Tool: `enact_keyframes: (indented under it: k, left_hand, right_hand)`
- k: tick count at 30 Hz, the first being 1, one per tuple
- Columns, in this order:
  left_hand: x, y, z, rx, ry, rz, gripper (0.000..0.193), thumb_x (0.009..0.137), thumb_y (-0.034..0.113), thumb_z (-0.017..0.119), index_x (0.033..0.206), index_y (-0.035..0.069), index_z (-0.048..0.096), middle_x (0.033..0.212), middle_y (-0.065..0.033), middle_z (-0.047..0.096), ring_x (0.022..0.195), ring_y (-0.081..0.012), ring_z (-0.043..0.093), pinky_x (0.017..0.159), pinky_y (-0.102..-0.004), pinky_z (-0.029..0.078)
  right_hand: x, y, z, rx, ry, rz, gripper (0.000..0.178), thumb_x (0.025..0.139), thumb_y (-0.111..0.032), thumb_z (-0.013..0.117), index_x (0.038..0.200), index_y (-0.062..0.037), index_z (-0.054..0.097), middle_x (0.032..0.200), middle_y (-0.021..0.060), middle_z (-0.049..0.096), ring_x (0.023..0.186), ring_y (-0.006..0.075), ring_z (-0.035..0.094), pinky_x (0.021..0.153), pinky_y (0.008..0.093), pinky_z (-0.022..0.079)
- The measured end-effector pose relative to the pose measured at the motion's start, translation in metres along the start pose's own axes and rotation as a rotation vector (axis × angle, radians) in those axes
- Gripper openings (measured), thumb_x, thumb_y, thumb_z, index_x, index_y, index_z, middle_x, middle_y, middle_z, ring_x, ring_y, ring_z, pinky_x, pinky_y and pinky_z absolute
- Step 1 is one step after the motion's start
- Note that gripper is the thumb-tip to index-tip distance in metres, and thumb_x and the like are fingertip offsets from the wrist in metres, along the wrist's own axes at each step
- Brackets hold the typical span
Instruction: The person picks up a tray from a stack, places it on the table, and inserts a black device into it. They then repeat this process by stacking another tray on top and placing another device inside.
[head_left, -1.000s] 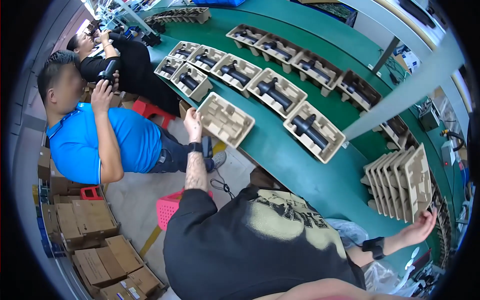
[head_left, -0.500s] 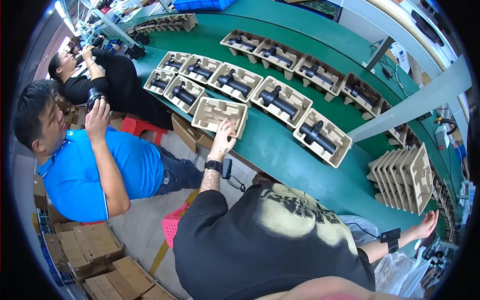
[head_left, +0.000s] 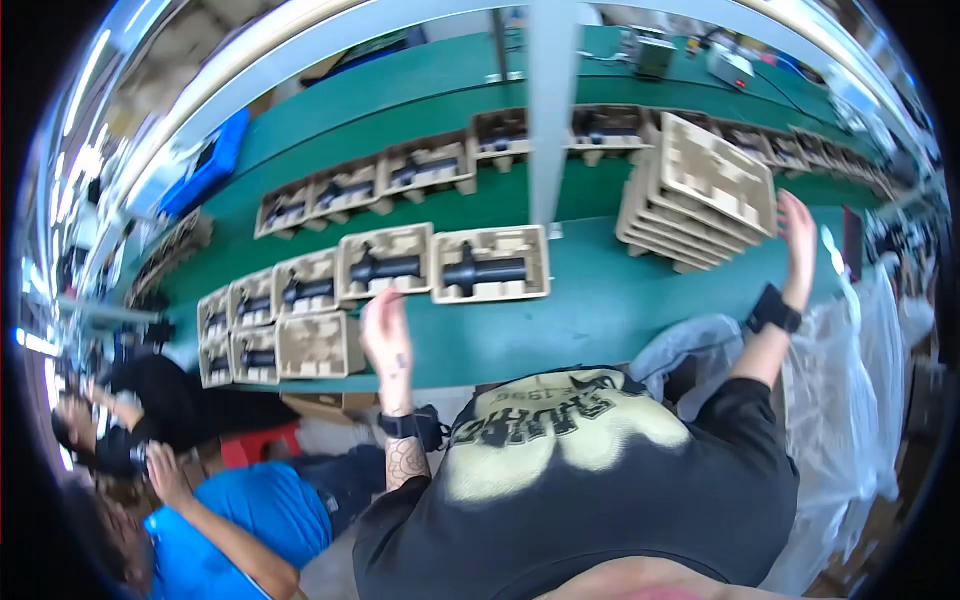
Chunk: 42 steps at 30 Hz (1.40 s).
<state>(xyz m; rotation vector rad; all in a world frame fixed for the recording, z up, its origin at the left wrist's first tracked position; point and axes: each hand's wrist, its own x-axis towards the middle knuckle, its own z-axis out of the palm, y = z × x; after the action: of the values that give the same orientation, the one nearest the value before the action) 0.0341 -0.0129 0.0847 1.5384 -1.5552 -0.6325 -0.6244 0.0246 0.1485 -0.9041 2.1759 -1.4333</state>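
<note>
My left hand (head_left: pixel 385 335) is held over the bench's near edge, its fingers stretched out and slightly blurred, with nothing in it. Just left of it stands a beige moulded-pulp tray (head_left: pixel 318 346) with bare compartments. My right hand (head_left: pixel 797 228) is at the right side of a leaning stack of similar trays (head_left: pixel 715 178). Its fingers are extended upright beside the top tray; whether they touch its rim I cannot tell. Between the hands, a tray (head_left: pixel 541 262) holds a black scope-like tube (head_left: pixel 487 271). Another filled tray (head_left: pixel 386 238) sits beyond my left fingertips.
More filled trays (head_left: pixel 308 262) line the green bench (head_left: pixel 590 335) to the left. A second row (head_left: pixel 430 165) runs behind, partly hidden by a metal post (head_left: pixel 553 120). Clear plastic bags (head_left: pixel 840 400) hang at right. A person in blue (head_left: pixel 265 515) is close at left.
The view has swung right. My left hand has come away from the bare tray's edge. My right hand has risen from below the tray stack to its side.
</note>
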Motion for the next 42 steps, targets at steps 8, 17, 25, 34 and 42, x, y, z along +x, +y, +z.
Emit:
enact_keyframes:
  k: [8, 17, 25, 34, 42]
  left_hand:
    - [0.077, 0.250, 0.245, -0.150, -0.391, 0.416, 0.024, 0.091, 0.024, 0.061, 0.085, 0.002, 0.056, 0.076, -0.0121, 0.061, 0.067, -0.0218, 0.058, 0.060, -0.0329, 0.046]
    - [0.040, 0.274, 0.156, -0.532, -0.426, 0.378, 0.023, 0.084, 0.018, 0.064, 0.075, 0.003, 0.051, 0.064, 0.0014, 0.048, 0.057, -0.0048, 0.044, 0.050, -0.0242, 0.038]
    - [-0.050, 0.076, 0.019, -0.015, -0.219, -0.463, 0.015, 0.084, 0.014, 0.062, 0.086, 0.000, 0.058, 0.072, -0.0052, 0.064, 0.051, -0.0085, 0.054, 0.044, -0.0247, 0.042]
    - [-0.137, -0.107, 0.014, 0.733, 0.444, -0.252, 0.057, 0.089, 0.032, 0.060, 0.134, 0.000, 0.045, 0.124, -0.0329, 0.050, 0.101, -0.0409, 0.061, 0.086, -0.0418, 0.050]
    - [-0.113, -0.083, 0.033, 0.638, -0.040, -0.393, 0.076, 0.092, 0.046, 0.052, 0.149, 0.008, 0.018, 0.135, -0.0349, 0.039, 0.116, -0.0502, 0.048, 0.092, -0.0479, 0.047]
  right_hand:
    - [0.044, 0.036, 0.001, -0.089, -0.177, -0.100, 0.033, 0.086, -0.019, 0.061, 0.113, 0.0004, 0.064, 0.095, 0.0043, 0.067, 0.082, 0.0123, 0.061, 0.074, 0.0229, 0.048]
    - [-0.098, -0.109, -0.023, 0.637, -0.218, -0.344, 0.061, 0.079, -0.010, 0.064, 0.135, 0.0038, 0.042, 0.120, 0.0127, 0.057, 0.105, 0.0194, 0.058, 0.089, 0.0311, 0.047]
    - [-0.189, -0.050, 0.156, 0.412, -1.347, 0.198, 0.069, 0.081, 0.000, 0.051, 0.145, -0.0087, 0.027, 0.056, 0.0031, 0.053, 0.042, 0.0139, 0.053, 0.037, 0.0241, 0.042]
    - [-0.308, 0.057, 0.386, 0.436, -1.495, -0.311, 0.075, 0.088, 0.001, 0.053, 0.150, -0.0115, 0.012, 0.107, 0.0138, 0.063, 0.097, 0.0217, 0.064, 0.082, 0.0309, 0.054]
    - [-0.245, 0.019, 0.290, 0.357, -1.800, 0.030, 0.058, 0.088, -0.003, 0.058, 0.142, -0.0080, 0.037, 0.117, 0.0117, 0.062, 0.109, 0.0221, 0.058, 0.093, 0.0313, 0.047]
